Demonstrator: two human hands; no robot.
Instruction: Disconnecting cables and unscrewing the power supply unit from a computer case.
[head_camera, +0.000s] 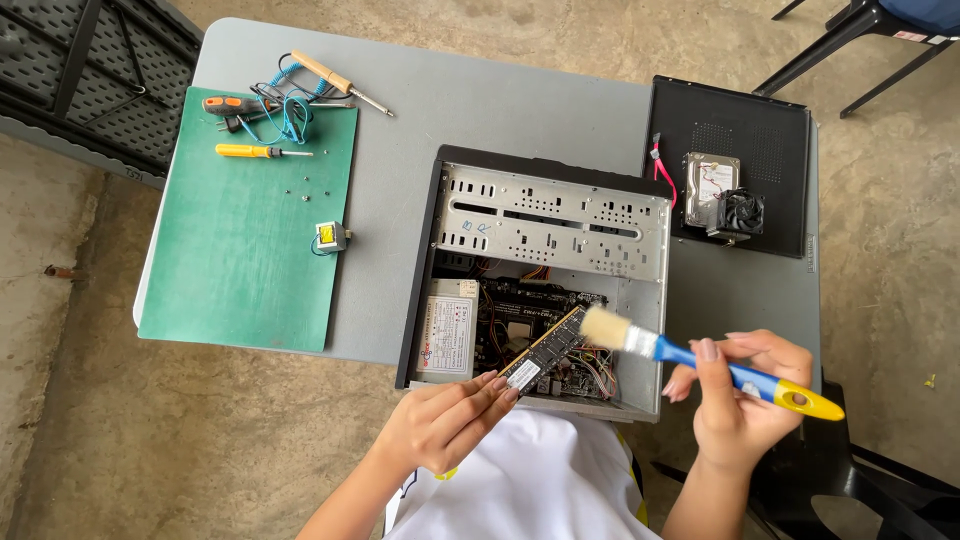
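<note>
My left hand pinches the near end of a long black memory stick, which slants up and to the right above the open computer case. My right hand grips the blue and yellow handle of a paintbrush. The pale bristles of the brush touch the far end of the memory stick. Inside the case I see the motherboard, coloured wires and a grey power supply.
A green mat on the grey table carries a yellow screwdriver, an orange-handled tool, a soldering iron, a blue cable and a small transformer. A black side panel at the right bears a hard drive and a fan.
</note>
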